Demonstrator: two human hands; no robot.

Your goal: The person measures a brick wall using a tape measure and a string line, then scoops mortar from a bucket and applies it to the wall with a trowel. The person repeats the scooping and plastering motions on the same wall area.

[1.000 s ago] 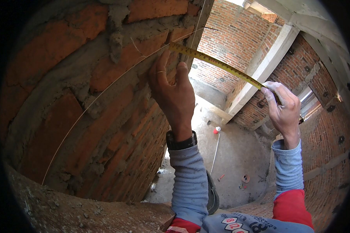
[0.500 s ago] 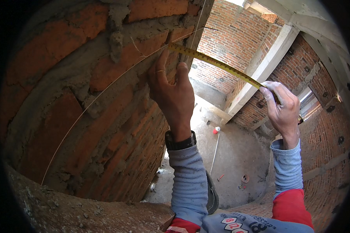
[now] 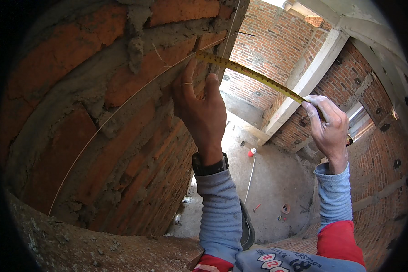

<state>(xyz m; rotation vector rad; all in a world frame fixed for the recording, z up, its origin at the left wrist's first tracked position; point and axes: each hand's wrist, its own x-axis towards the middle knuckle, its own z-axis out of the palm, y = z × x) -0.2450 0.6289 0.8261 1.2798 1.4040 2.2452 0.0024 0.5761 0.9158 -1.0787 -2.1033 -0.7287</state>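
Note:
A yellow tape measure (image 3: 258,78) is stretched from the brick wall at left out to the right, its blade sloping down a little. At its free end, beside a thin string on the wall, my left hand (image 3: 199,106) holds the blade with a fingertip, the thumb standing a little apart below. My right hand (image 3: 328,122) pinches the blade's other end between thumb and fingers; whatever lies in that palm is hidden. The pale string (image 3: 106,121) runs in a curve along the wall and passes close to the tape's end.
Rough brick wall (image 3: 136,136) with mortar ridges fills the left. A dusty ledge (image 3: 99,242) lies at lower left. Far below, the concrete floor (image 3: 272,195) bears a white rod (image 3: 250,179), a hammer-like tool (image 3: 257,207) and a red-and-white object (image 3: 252,152). A concrete beam (image 3: 310,77) slants behind.
Both hands keep their places and hold on the tape. The right hand has shifted very slightly left.

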